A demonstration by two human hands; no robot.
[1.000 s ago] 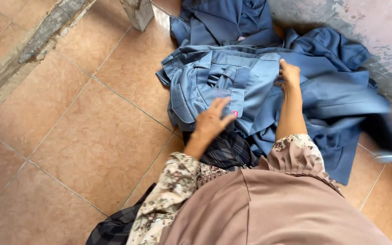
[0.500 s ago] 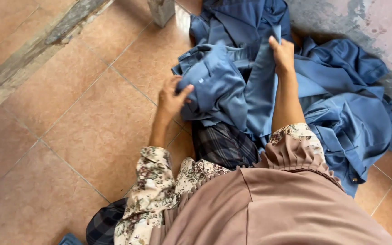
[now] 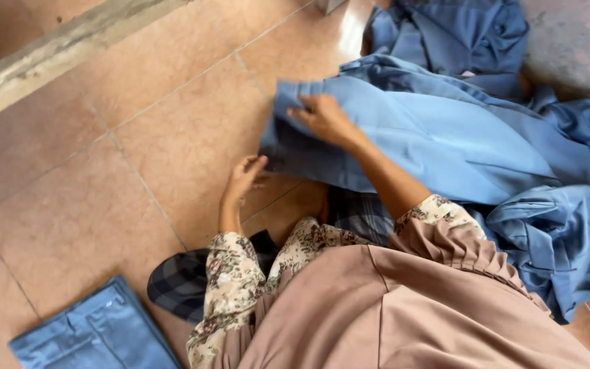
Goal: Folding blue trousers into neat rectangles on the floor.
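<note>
Light blue garment (image 3: 404, 137) spread on the tiled floor (image 3: 104, 191), both hands at its left edge.

Right hand (image 3: 326, 117) presses flat on it; left hand (image 3: 244, 176) pinches its near corner. Blue clothes pile (image 3: 554, 205) lies right.

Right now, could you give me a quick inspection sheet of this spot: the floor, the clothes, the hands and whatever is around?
Surface: tan tiled floor with grout lines.
Job's things: light blue garment spread flat on the tiles.
Clutter: heap of darker blue clothes at the right; another blue garment at the top; folded blue piece at the bottom left; dark plaid cloth by the person's floral sleeve.
Hands: right hand rests on the light blue garment; left hand is at its lower edge, fingers curled.
Cables: nothing seen.
Surroundings: concrete ledge at the upper left; grey wall at the upper right.
</note>
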